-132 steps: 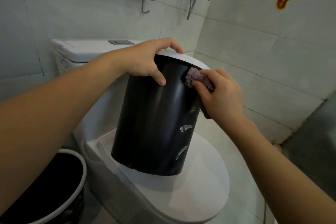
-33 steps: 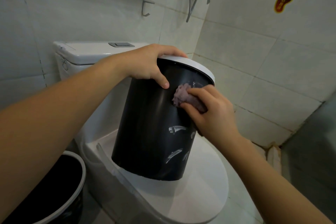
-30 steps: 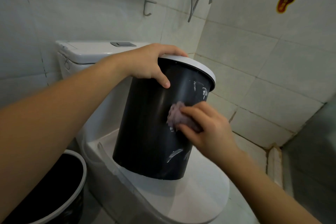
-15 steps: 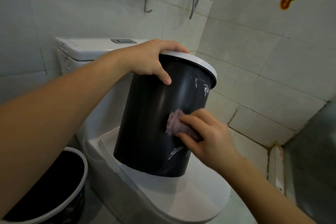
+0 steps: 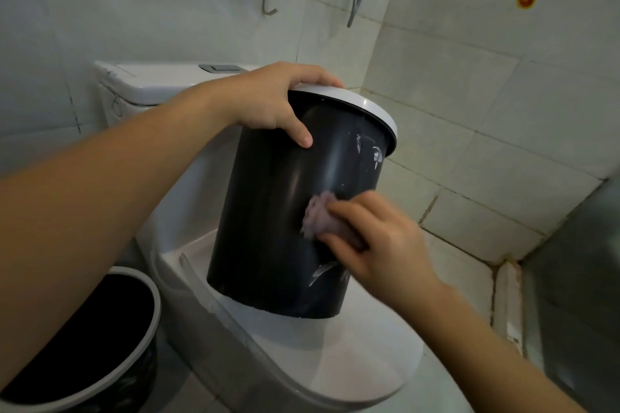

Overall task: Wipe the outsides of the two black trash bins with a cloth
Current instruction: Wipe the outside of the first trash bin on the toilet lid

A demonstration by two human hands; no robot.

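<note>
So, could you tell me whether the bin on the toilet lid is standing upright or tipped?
Tipped. The bin leans rightward on the toilet lid, its near base edge raised; the left hand grips its rim.

The closed white toilet lid (image 5: 352, 365) carries one black bin (image 5: 268, 228); the other bin (image 5: 84, 345) stands on the floor beside the toilet

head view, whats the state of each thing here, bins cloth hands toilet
bin on the toilet: tilted, standing on the shut toilet lid, pale smears on its side
second bin: upright on the floor, left of the toilet
cloth: bunched, pressed against the tilted bin's side
left hand: grips that bin's white rim
right hand: holds the cloth
toilet lid: shut
</note>
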